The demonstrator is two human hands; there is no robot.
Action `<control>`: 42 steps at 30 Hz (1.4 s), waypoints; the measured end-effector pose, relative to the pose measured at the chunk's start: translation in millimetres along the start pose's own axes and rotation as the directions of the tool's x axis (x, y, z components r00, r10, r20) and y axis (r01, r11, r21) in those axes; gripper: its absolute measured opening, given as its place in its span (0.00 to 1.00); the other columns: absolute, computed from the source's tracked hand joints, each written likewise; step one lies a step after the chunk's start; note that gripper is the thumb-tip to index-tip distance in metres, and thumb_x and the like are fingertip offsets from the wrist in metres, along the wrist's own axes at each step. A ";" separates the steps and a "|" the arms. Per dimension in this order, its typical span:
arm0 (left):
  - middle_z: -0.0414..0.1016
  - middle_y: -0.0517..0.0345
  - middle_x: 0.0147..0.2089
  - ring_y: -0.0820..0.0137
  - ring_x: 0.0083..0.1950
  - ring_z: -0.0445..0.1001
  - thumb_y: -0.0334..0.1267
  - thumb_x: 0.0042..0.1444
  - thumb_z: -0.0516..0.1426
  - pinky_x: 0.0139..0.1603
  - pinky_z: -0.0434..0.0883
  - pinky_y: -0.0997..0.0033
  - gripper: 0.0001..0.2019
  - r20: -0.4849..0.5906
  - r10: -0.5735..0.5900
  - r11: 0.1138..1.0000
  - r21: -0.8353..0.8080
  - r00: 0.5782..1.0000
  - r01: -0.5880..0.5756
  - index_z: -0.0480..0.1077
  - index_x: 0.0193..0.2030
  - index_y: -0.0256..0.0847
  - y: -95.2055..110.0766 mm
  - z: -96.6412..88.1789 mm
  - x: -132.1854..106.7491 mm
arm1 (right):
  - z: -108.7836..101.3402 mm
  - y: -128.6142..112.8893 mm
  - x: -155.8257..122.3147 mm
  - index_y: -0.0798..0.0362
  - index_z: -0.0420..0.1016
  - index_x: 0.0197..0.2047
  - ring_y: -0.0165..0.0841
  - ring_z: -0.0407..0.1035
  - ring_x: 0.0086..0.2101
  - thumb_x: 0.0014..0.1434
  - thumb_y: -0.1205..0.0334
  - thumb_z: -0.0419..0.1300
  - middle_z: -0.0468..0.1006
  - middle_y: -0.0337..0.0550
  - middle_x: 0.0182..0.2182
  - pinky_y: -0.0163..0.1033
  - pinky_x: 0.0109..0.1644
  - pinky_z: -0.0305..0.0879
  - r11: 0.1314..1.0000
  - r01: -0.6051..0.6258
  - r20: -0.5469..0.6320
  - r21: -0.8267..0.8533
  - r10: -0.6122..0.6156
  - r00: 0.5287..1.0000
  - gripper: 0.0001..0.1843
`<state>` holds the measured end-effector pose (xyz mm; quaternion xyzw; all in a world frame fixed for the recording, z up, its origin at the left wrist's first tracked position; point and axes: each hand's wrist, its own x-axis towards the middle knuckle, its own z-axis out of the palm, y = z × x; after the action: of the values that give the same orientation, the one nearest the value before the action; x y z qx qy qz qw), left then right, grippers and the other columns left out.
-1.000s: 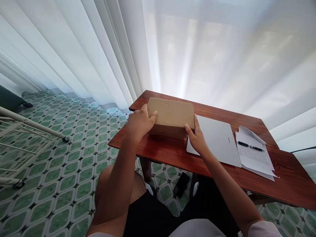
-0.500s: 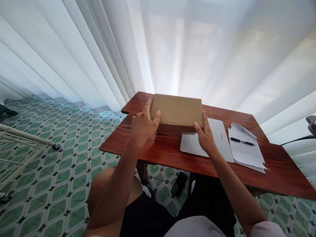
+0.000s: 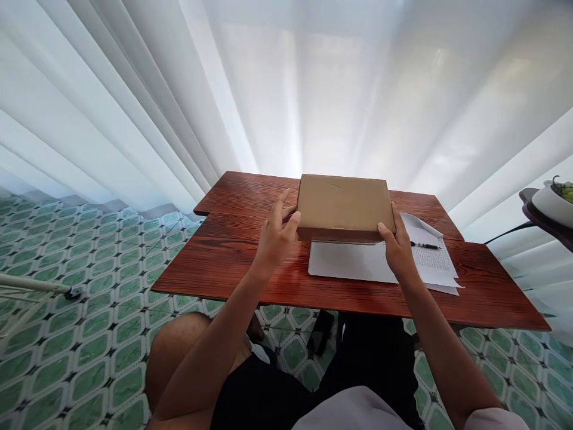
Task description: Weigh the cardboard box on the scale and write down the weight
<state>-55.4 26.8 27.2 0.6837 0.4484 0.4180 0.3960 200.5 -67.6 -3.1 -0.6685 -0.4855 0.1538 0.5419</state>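
In the head view, the left hand [image 3: 277,236] and right hand [image 3: 396,251] clasp opposite ends of a flat cardboard box [image 3: 344,203], holding it level over the closed white laptop [image 3: 349,263] on the wooden table [image 3: 233,257], papers [image 3: 432,263] and pen [image 3: 424,245] just beside.

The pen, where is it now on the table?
In the head view the pen lies on the papers at the table's right side, just right of the box and the right hand.
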 end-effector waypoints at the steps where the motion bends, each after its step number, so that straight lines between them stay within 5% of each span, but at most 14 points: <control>1: 0.72 0.49 0.65 0.59 0.67 0.68 0.48 0.66 0.50 0.65 0.67 0.54 0.32 0.025 0.005 0.999 -0.053 1.000 -0.004 0.51 0.76 0.47 -1.5 5.6 -0.8 | -5.4 3.4 0.2 0.43 0.50 0.76 0.44 0.51 0.70 0.66 0.43 0.54 0.55 0.43 0.72 0.55 0.74 0.47 1.000 0.002 -0.010 -0.003 -0.002 1.000 0.40; 7: 0.64 0.45 0.71 0.57 0.71 0.64 0.50 0.66 0.51 0.68 0.66 0.51 0.35 0.185 0.052 0.935 -0.353 0.981 0.017 0.46 0.76 0.44 -7.6 38.3 -8.5 | -34.3 30.8 2.5 0.45 0.53 0.75 0.43 0.56 0.68 0.66 0.45 0.54 0.60 0.44 0.70 0.53 0.75 0.46 0.999 0.043 -0.066 -0.028 -0.044 0.997 0.38; 14: 0.60 0.42 0.73 0.56 0.72 0.61 0.52 0.64 0.50 0.66 0.67 0.50 0.38 0.302 0.011 0.886 -0.445 0.953 0.131 0.43 0.77 0.42 -9.6 57.9 -11.2 | -53.2 48.8 1.7 0.46 0.58 0.74 0.43 0.53 0.69 0.64 0.46 0.56 0.59 0.44 0.70 0.54 0.75 0.45 0.999 -0.003 -0.109 -0.036 -0.001 0.994 0.37; 42: 0.61 0.41 0.72 0.54 0.73 0.60 0.51 0.63 0.51 0.65 0.68 0.49 0.37 0.337 -0.026 0.890 -0.421 0.941 0.175 0.46 0.75 0.40 -6.4 62.1 -12.8 | -55.8 62.1 -0.1 0.51 0.65 0.70 0.44 0.55 0.69 0.63 0.42 0.55 0.61 0.48 0.69 0.55 0.75 0.45 0.994 -0.074 -0.101 -0.077 0.066 0.993 0.37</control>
<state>-2.9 6.2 -2.4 0.6095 0.3051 0.3705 0.6309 271.2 -96.1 -37.0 -0.7133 -0.4401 0.1201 0.5320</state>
